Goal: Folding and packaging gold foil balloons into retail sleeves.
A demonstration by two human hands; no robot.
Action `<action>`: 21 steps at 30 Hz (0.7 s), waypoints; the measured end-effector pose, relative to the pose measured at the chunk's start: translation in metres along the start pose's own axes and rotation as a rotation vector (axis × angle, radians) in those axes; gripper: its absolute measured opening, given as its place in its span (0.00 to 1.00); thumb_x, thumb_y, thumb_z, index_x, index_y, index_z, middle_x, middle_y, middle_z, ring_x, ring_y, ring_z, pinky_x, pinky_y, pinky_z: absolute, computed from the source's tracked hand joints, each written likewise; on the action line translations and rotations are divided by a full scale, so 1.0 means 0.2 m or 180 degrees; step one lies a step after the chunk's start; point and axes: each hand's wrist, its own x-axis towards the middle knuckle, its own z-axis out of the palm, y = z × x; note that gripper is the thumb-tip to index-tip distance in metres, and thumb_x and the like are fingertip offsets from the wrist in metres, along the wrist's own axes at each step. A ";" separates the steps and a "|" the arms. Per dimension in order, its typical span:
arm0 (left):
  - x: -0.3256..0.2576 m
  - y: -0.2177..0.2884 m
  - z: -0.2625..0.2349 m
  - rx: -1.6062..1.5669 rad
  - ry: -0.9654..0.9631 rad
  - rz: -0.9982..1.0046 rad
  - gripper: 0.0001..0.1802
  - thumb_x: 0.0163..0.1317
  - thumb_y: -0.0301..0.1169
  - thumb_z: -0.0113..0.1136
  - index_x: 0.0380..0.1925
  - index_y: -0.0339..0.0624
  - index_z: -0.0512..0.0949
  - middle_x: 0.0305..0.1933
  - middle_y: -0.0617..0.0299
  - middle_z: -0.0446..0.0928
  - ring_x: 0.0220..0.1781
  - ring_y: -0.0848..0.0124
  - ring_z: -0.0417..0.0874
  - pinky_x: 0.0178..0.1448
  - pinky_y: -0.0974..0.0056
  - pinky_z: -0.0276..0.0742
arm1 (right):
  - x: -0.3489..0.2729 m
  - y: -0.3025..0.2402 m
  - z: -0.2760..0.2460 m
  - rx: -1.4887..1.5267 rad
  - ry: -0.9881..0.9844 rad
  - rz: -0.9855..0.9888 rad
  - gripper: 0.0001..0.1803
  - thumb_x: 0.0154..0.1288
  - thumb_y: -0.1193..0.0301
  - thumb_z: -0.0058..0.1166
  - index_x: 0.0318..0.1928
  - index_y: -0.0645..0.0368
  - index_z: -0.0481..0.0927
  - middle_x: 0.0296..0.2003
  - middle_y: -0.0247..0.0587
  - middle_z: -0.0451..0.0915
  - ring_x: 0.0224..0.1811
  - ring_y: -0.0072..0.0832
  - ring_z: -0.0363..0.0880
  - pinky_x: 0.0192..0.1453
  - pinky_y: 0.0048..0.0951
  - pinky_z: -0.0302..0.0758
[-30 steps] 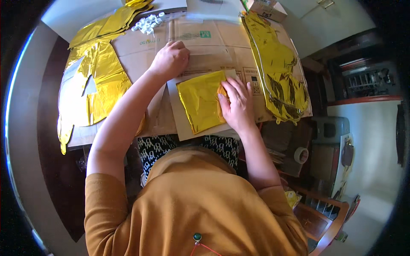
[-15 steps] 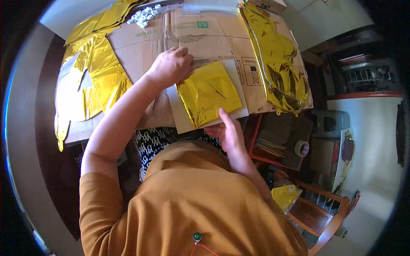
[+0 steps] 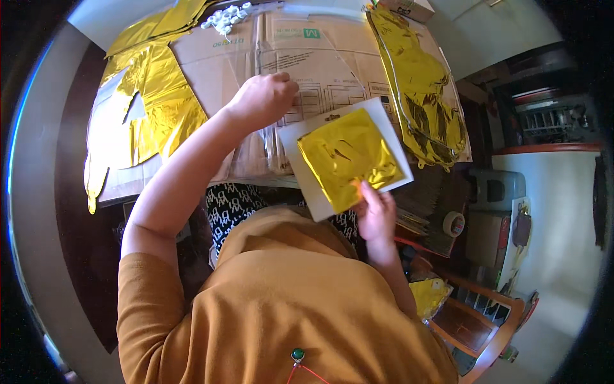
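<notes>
My right hand (image 3: 377,211) grips the lower edge of a white card (image 3: 313,201), its thumb pressed on a folded gold foil piece (image 3: 348,153) that lies on top. The card is tilted, held above the near edge of the cardboard, and has a small hanging slot at its upper edge. To its upper left, my left hand (image 3: 265,99) is closed, fingers curled together. Faint edges and glints of clear plastic (image 3: 345,61) spread around this hand, and it seems to pinch that plastic; its fingertips are partly hidden.
Flat cardboard (image 3: 204,64) covers the table. Gold foil sheets (image 3: 153,96) lie at left, and a long gold foil piece with tabs (image 3: 416,77) at right. Small white pieces (image 3: 225,20) are heaped at the back. A tape roll (image 3: 453,224) and wooden chair (image 3: 473,326) are at lower right.
My right hand has lifted the card with the folded foil and moved it right and toward me. My left hand has come off the card's corner and shifted slightly right.
</notes>
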 end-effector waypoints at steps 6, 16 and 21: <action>-0.07 0.02 0.01 0.0140 -0.0079 0.0194 0.06 0.62 0.32 0.60 0.35 0.44 0.80 0.33 0.56 0.78 0.38 0.55 0.84 0.42 0.55 0.83 | -0.05 -0.42 -0.08 0.0256 -0.0674 -0.0205 0.13 0.67 0.71 0.56 0.47 0.67 0.82 0.43 0.41 0.85 0.45 0.29 0.83 0.55 0.31 0.77; -0.06 0.04 -0.11 -0.0543 0.0054 0.0227 0.12 0.57 0.27 0.58 0.41 0.40 0.83 0.36 0.50 0.81 0.41 0.50 0.84 0.49 0.53 0.82 | 0.18 -0.21 0.01 0.0537 -0.0985 0.0732 0.16 0.66 0.76 0.55 0.54 0.68 0.79 0.48 0.45 0.84 0.47 0.33 0.85 0.60 0.36 0.77; -0.06 0.11 -0.17 -0.0649 -0.0304 0.0165 0.12 0.58 0.27 0.58 0.42 0.40 0.83 0.37 0.49 0.81 0.41 0.50 0.84 0.49 0.52 0.81 | 0.15 -0.16 0.11 0.0496 -0.0833 0.0311 0.16 0.68 0.76 0.55 0.54 0.69 0.79 0.50 0.45 0.83 0.49 0.32 0.83 0.59 0.35 0.77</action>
